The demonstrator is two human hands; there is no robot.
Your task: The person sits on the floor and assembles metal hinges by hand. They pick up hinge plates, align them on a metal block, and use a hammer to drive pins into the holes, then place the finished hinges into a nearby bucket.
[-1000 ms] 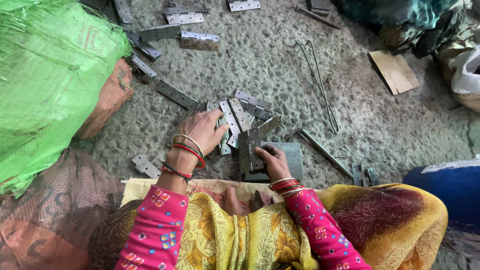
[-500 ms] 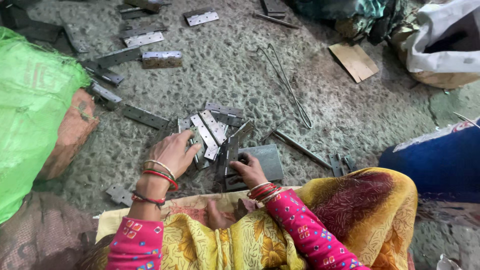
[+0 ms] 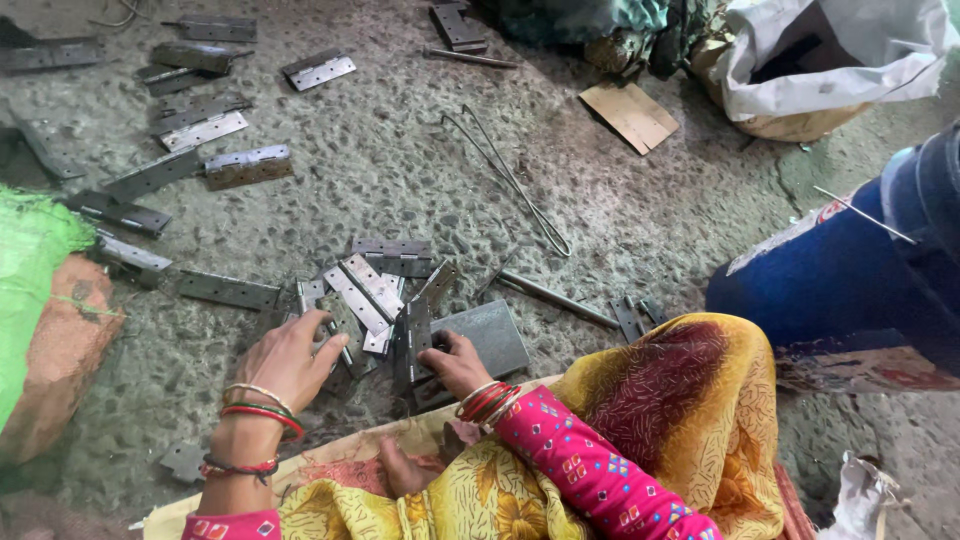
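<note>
From the head camera, the person sits on the rough concrete floor (image 3: 640,200) with a small heap of flat metal hinges (image 3: 365,290) just in front of their knees. The left hand (image 3: 290,355) lies spread on the near edge of that heap, fingers loose and resting on a leaf, not clamped on anything that I can make out. The right hand (image 3: 455,362) is curled around an upright hinge leaf (image 3: 415,340), which stands against a dark flat block (image 3: 490,335). More hinges (image 3: 215,130) lie scattered well apart to the far left, and a bent wire (image 3: 515,185) lies beyond the heap. To my eye, doing this well means keeping the gripped leaf steady on the block while the free hand picks a single piece cleanly
</note>
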